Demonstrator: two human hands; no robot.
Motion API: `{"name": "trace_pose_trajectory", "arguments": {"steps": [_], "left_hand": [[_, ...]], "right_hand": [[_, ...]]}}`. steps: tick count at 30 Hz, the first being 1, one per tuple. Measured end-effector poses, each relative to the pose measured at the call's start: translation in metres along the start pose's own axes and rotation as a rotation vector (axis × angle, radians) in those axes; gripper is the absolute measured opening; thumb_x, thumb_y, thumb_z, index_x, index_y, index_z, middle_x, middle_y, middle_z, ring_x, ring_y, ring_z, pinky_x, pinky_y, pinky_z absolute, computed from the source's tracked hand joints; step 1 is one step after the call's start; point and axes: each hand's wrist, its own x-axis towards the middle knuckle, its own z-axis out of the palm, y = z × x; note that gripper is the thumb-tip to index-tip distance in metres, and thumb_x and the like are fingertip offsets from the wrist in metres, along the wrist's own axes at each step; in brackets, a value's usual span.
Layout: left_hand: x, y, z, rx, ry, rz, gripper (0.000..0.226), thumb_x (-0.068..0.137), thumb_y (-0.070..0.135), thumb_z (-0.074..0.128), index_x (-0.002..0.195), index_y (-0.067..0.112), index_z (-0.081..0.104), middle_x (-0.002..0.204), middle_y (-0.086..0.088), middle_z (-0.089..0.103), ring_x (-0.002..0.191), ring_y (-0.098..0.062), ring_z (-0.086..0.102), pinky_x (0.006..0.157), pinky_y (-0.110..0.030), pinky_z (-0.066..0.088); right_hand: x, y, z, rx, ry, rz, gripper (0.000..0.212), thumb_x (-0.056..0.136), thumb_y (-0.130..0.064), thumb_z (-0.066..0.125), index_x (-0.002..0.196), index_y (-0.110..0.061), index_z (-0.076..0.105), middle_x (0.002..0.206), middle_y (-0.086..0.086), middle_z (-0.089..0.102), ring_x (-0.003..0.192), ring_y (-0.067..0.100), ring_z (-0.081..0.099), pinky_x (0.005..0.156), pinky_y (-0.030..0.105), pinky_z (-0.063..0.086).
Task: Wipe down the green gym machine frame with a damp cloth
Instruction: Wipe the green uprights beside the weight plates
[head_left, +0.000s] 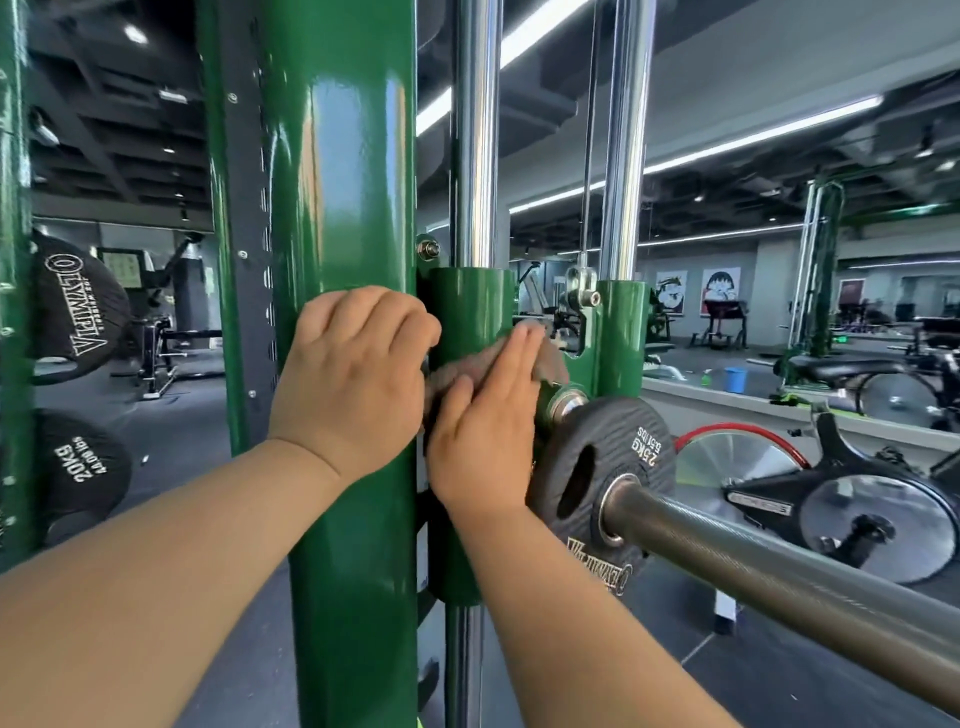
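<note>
Our right hand (485, 431) lies flat, fingers straight, pressing the cloth (454, 370) against the green sleeve (470, 306) on the chrome rod (474, 130). Our left hand (353, 374) curls round the edge of the green post (343, 182) just beside it, gripping it. A plate (623, 452) sits on the bar (779, 566) right of the sleeve.

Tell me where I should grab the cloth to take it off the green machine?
Pinch the loose corner of the cloth that pokes out past the fingertips of the right hand, coming from the right. The rest is pressed flat against the green tube under that hand, and the left hand on the post blocks the left side.
</note>
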Motion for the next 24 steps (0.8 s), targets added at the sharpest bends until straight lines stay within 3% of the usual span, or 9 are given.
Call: {"name": "trace_pose_trajectory", "arguments": {"steps": [2, 5, 8, 11, 12, 16, 19, 21, 24], "left_hand": [[0.000, 0.003, 0.000, -0.012, -0.002, 0.005, 0.029, 0.087, 0.011, 0.033, 0.087, 0.009, 0.063, 0.094, -0.006, 0.066, 0.098, -0.029, 0.053, 0.090, -0.040, 0.031], [0.000, 0.003, 0.000, -0.009, 0.028, 0.028, 0.041, 0.094, 0.013, 0.024, 0.087, 0.009, 0.064, 0.095, -0.006, 0.067, 0.096, -0.031, 0.057, 0.089, -0.040, 0.033], [0.000, 0.000, 0.003, -0.013, -0.004, 0.084, 0.024, 0.081, 0.005, 0.041, 0.091, 0.010, 0.063, 0.098, -0.005, 0.067, 0.098, -0.031, 0.058, 0.089, -0.039, 0.033], [-0.004, -0.003, 0.006, 0.003, -0.043, 0.161, 0.028, 0.077, -0.001, 0.049, 0.096, 0.009, 0.066, 0.105, -0.004, 0.068, 0.101, -0.030, 0.061, 0.090, -0.039, 0.033], [-0.004, -0.004, 0.008, 0.015, -0.062, 0.181, 0.029, 0.079, -0.001, 0.050, 0.100, 0.009, 0.067, 0.110, -0.004, 0.068, 0.105, -0.029, 0.062, 0.091, -0.039, 0.033], [-0.006, -0.005, 0.012, 0.062, -0.110, 0.206, 0.030, 0.092, 0.007, 0.046, 0.111, 0.012, 0.068, 0.125, -0.002, 0.066, 0.119, -0.024, 0.059, 0.097, -0.041, 0.033], [-0.005, -0.004, 0.012, 0.057, -0.104, 0.205, 0.030, 0.094, 0.012, 0.043, 0.110, 0.012, 0.068, 0.124, -0.003, 0.067, 0.120, -0.024, 0.058, 0.097, -0.041, 0.032], [-0.005, -0.005, 0.012, 0.060, -0.087, 0.220, 0.028, 0.091, 0.008, 0.048, 0.109, 0.012, 0.069, 0.122, -0.002, 0.068, 0.118, -0.024, 0.059, 0.097, -0.041, 0.031], [-0.009, -0.008, 0.013, 0.042, -0.086, 0.247, 0.030, 0.085, 0.001, 0.054, 0.108, 0.012, 0.070, 0.121, -0.003, 0.068, 0.116, -0.025, 0.059, 0.097, -0.040, 0.030]], "right_hand": [[0.028, -0.018, 0.000, 0.008, 0.106, 0.007, 0.067, 0.096, -0.032, 0.022, 0.156, -0.004, 0.007, 0.165, 0.013, 0.005, 0.147, 0.026, 0.014, 0.123, 0.040, 0.011], [0.022, -0.010, 0.008, -0.032, 0.138, -0.029, 0.065, 0.099, -0.028, 0.029, 0.156, -0.007, 0.006, 0.165, 0.011, 0.008, 0.149, 0.028, 0.014, 0.123, 0.042, 0.015], [-0.044, 0.031, 0.015, 0.014, 0.020, -0.070, 0.066, 0.102, -0.027, 0.029, 0.154, -0.013, -0.009, 0.165, 0.005, -0.009, 0.153, 0.018, -0.002, 0.124, 0.037, 0.008], [-0.091, 0.052, 0.010, 0.047, -0.126, 0.045, 0.066, 0.103, -0.035, 0.025, 0.147, -0.033, -0.024, 0.158, -0.018, -0.028, 0.148, 0.000, -0.018, 0.123, 0.033, 0.009], [-0.091, 0.052, 0.007, 0.063, -0.140, 0.047, 0.065, 0.104, -0.035, 0.025, 0.147, -0.033, -0.023, 0.158, -0.018, -0.028, 0.147, -0.001, -0.018, 0.123, 0.034, 0.009], [-0.027, 0.016, 0.011, 0.027, 0.074, -0.099, 0.060, 0.103, -0.016, 0.038, 0.155, -0.005, 0.009, 0.164, 0.009, 0.001, 0.151, 0.022, 0.003, 0.124, 0.040, 0.010], [-0.004, 0.002, 0.017, -0.040, 0.164, -0.135, 0.060, 0.100, -0.020, 0.037, 0.153, 0.000, 0.018, 0.162, 0.013, 0.015, 0.148, 0.028, 0.012, 0.122, 0.045, 0.013], [-0.033, 0.023, 0.018, -0.028, 0.086, -0.104, 0.066, 0.099, -0.025, 0.033, 0.155, -0.004, 0.006, 0.165, 0.012, 0.006, 0.151, 0.028, 0.007, 0.122, 0.047, 0.014], [-0.101, 0.059, 0.010, 0.017, -0.150, 0.126, 0.069, 0.096, -0.046, 0.019, 0.148, -0.027, -0.022, 0.161, -0.006, -0.011, 0.153, 0.019, 0.000, 0.123, 0.039, 0.014]]}}
